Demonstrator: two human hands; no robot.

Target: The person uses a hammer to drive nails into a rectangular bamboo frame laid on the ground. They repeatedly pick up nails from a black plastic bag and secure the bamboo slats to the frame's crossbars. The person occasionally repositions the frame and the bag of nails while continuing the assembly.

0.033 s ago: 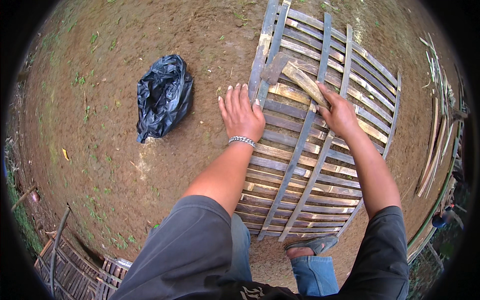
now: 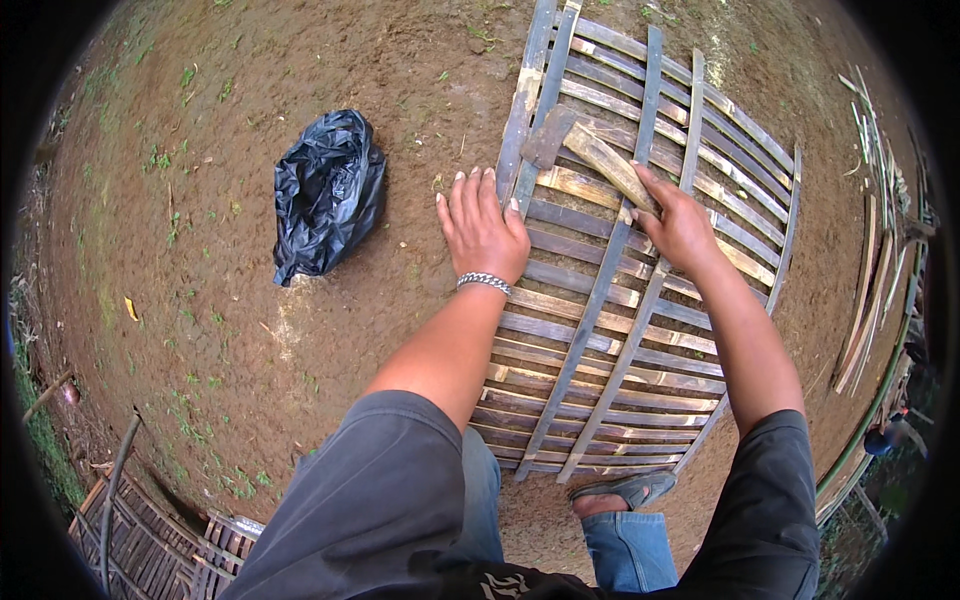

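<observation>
There is one view, from a camera worn on the person's head. It looks almost straight down at the ground in front of the person. The picture is round and wide, so straight slats bend near its dark rim. The arms come in from the bottom edge. The left hand (image 2: 482,228) and the right hand (image 2: 678,225) sit near the middle, quite close to the camera. The bamboo panel (image 2: 620,330) fills the right half. The black bag (image 2: 327,192) lies to the left on the dirt (image 2: 250,330). The person's knees and one sandal (image 2: 630,490) show at the bottom, right under the camera.
</observation>
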